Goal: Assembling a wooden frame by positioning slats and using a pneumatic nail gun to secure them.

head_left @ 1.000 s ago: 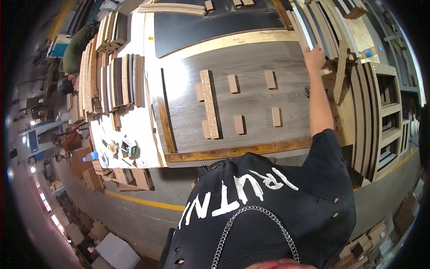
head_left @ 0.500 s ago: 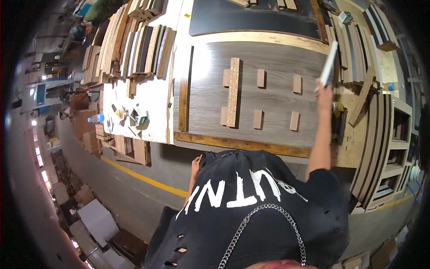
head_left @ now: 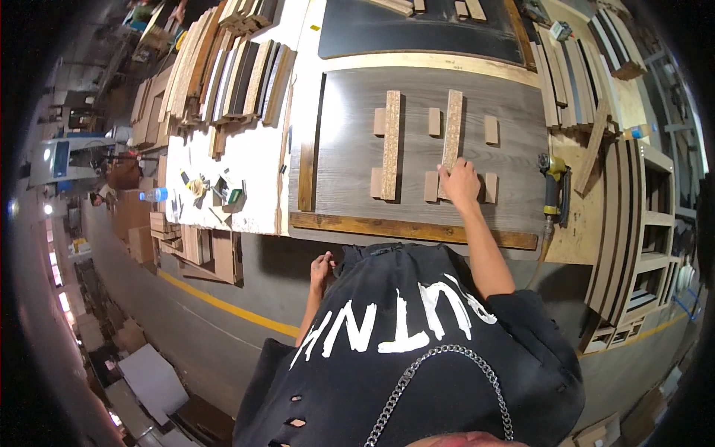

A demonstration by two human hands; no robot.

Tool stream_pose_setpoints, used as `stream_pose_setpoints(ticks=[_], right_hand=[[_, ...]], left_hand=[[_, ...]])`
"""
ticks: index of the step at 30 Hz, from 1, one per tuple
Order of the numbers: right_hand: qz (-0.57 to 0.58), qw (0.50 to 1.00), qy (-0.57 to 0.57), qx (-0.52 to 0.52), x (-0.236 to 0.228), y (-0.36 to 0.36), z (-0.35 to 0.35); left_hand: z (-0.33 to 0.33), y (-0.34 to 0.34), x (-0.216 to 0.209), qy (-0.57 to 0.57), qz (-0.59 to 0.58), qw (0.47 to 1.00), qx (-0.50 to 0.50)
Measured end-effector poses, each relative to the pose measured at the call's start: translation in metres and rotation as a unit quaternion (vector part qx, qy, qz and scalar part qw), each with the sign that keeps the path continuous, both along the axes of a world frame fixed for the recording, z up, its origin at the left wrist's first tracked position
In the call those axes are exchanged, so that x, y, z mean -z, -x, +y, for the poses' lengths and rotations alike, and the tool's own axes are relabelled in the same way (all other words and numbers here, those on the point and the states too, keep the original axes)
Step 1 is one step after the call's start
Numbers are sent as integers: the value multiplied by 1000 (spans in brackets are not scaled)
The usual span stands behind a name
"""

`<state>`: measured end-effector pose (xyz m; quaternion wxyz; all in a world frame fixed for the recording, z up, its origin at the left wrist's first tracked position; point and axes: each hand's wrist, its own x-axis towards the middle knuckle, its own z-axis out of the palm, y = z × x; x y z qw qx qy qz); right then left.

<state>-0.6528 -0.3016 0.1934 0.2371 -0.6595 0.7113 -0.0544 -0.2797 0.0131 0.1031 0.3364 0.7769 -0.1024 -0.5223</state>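
Note:
My right hand [head_left: 459, 182] is closed over the near end of a particleboard strip [head_left: 453, 123] lying on the wood-grain grey panel [head_left: 342, 179]. This strip runs just right of two small tan blocks. To its left, a second particleboard strip [head_left: 391, 141] lies roughly parallel, beside another pair of blocks. A third pair, including a far block [head_left: 491, 130] and a near block [head_left: 491, 188], stands right of my right hand. My left hand [head_left: 321, 270] hangs low beside my body, fingers curled, with nothing visible in it.
A yellow-and-black nail gun [head_left: 553, 186] with a hose lies right of the panel. A brown wooden rail [head_left: 402, 232] borders the panel's near edge. Stacked strips [head_left: 249, 82] stand at left, more boards [head_left: 573, 82] at right. A dark panel [head_left: 417, 33] lies beyond.
My right hand has moved left from beyond the panel's right edge, bringing a strip down onto the panel by the middle blocks. The nail gun is now uncovered. My left hand has barely moved.

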Motion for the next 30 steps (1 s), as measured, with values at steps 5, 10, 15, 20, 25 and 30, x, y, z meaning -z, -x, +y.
stream_pose_setpoints(ticks=[5, 10, 15, 20, 25, 30], right_hand=[[-45, 998, -40, -5, 17, 15, -42], [-39, 997, -59, -32, 7, 9, -42], [-46, 996, -63, -42, 12, 11, -46], [-61, 996, -43, -51, 12, 4, -36], [-67, 998, -11, -9, 28, 16, -18], [-89, 984, 129, 85, 11, 9, 27]], left_hand=[[9, 19, -15, -25, -70, 995, 63], [67, 27, 37, 22, -57, 998, 27], [125, 38, 74, 43, -45, 997, 36], [143, 22, 55, -21, -44, 997, 57], [117, 32, 22, 12, -178, 984, 18], [19, -4, -64, 36, -307, 949, 57]])
